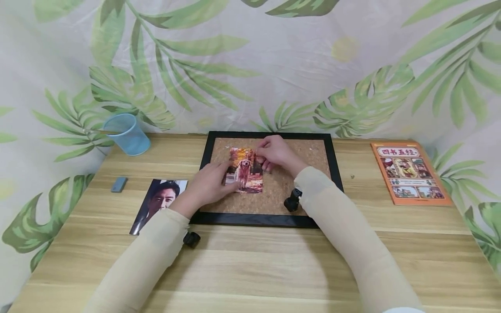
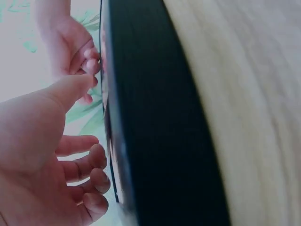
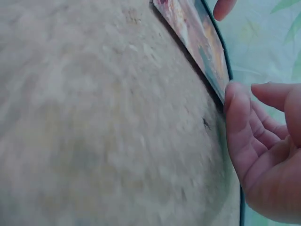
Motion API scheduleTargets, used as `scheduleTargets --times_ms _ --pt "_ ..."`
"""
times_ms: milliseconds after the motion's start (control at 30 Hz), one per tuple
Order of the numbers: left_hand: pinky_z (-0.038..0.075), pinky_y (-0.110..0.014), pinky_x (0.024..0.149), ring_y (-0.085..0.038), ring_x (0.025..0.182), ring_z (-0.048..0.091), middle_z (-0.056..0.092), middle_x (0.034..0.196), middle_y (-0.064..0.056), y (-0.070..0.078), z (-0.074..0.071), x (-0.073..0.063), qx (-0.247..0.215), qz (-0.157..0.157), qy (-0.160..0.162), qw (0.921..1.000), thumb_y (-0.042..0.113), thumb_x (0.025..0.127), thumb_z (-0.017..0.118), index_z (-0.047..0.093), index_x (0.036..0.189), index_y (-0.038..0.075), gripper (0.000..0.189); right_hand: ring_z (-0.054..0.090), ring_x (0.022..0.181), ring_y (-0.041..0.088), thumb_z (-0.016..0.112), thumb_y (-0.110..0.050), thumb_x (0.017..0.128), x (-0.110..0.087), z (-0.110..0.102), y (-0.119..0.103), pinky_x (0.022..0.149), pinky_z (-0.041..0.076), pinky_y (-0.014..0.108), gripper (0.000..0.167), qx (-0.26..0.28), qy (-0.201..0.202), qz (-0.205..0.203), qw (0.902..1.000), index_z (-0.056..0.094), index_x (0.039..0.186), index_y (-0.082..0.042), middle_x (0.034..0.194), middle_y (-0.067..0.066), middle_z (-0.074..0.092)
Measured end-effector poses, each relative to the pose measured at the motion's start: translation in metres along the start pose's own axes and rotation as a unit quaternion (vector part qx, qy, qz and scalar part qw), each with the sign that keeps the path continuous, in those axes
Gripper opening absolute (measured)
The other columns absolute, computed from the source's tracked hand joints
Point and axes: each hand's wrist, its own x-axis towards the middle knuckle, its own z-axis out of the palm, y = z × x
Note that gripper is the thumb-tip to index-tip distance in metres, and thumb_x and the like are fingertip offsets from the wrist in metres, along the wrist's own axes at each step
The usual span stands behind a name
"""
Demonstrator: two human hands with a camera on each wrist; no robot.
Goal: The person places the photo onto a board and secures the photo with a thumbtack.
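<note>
A photo of a golden dog (image 1: 243, 171) lies on a cork board (image 1: 291, 191) with a black frame (image 1: 250, 219). At the photo's left side is my left hand (image 1: 209, 182), its thumb over the lower left part and its fingers along the upper left edge. My right hand (image 1: 275, 152) is at the photo's upper right edge, fingers bent and thumb near the index finger. In the right wrist view, the right thumb tip (image 3: 236, 92) meets the photo's corner (image 3: 218, 89). Whether something small is between thumb and index finger is hidden.
A portrait photo (image 1: 166, 191) lies left of the board, partly under the left forearm. Farther left are a blue eraser-like block (image 1: 119, 184) and a blue mesh cup (image 1: 131, 137). An orange book (image 1: 411, 174) lies right. A tiny object (image 1: 352, 176) sits beside the frame.
</note>
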Motion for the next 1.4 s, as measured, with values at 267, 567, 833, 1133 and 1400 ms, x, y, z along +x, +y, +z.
scheduleTargets --times_ms 267,567,833,1133,1400 --pt "0.047 -0.04 0.071 -0.021 0.079 0.058 0.066 0.094 -0.007 -0.011 -0.016 -0.016 -0.039 -0.005 0.027 0.9989 0.042 0.103 0.071 0.054 0.156 0.003 0.069 0.065 0.06 0.018 0.062 -0.021 0.111 -0.022 -0.021 -0.002 0.055 0.055 0.03 0.022 -0.04 -0.001 -0.032 0.9987 0.064 0.122 -0.002 0.087 0.015 0.073" --pt "0.048 -0.04 0.072 -0.024 0.084 0.059 0.069 0.109 -0.014 -0.029 -0.035 -0.044 -0.032 -0.034 0.04 0.9981 0.039 0.105 0.07 0.057 0.153 0.001 0.063 0.068 0.071 0.025 0.059 -0.022 0.112 -0.051 -0.048 0.004 0.063 0.058 0.036 0.023 -0.077 -0.002 -0.054 0.9956 0.065 0.124 -0.003 0.098 0.023 0.074" --pt "0.053 -0.048 0.082 -0.029 0.094 0.062 0.067 0.114 -0.019 -0.053 -0.044 -0.076 -0.022 -0.049 0.043 0.9976 0.04 0.106 0.069 0.057 0.15 -0.004 0.064 0.068 0.072 0.026 0.061 -0.022 0.111 -0.084 -0.082 0.024 0.063 0.058 0.036 0.027 -0.093 0.012 -0.075 0.9928 0.065 0.126 0.001 0.092 0.018 0.073" --pt "0.05 -0.067 0.095 -0.05 0.117 0.058 0.058 0.135 -0.035 -0.086 -0.047 -0.108 -0.023 -0.102 0.031 0.9941 0.043 0.104 0.07 0.052 0.152 -0.006 0.071 0.067 0.069 0.019 0.06 -0.019 0.112 -0.115 -0.117 0.053 0.06 0.058 0.032 0.033 -0.06 0.045 -0.074 0.9944 0.06 0.13 0.008 0.088 0.01 0.072" --pt "0.041 -0.077 0.1 -0.061 0.128 0.039 0.04 0.149 -0.044 -0.109 -0.047 -0.128 -0.009 -0.154 0.013 0.9879 0.051 0.101 0.072 0.044 0.157 -0.005 0.084 0.069 0.072 0.017 0.058 -0.025 0.113 -0.136 -0.143 0.083 0.062 0.059 0.034 0.038 -0.06 0.081 -0.052 0.9936 0.059 0.134 0.007 0.09 0.005 0.073"
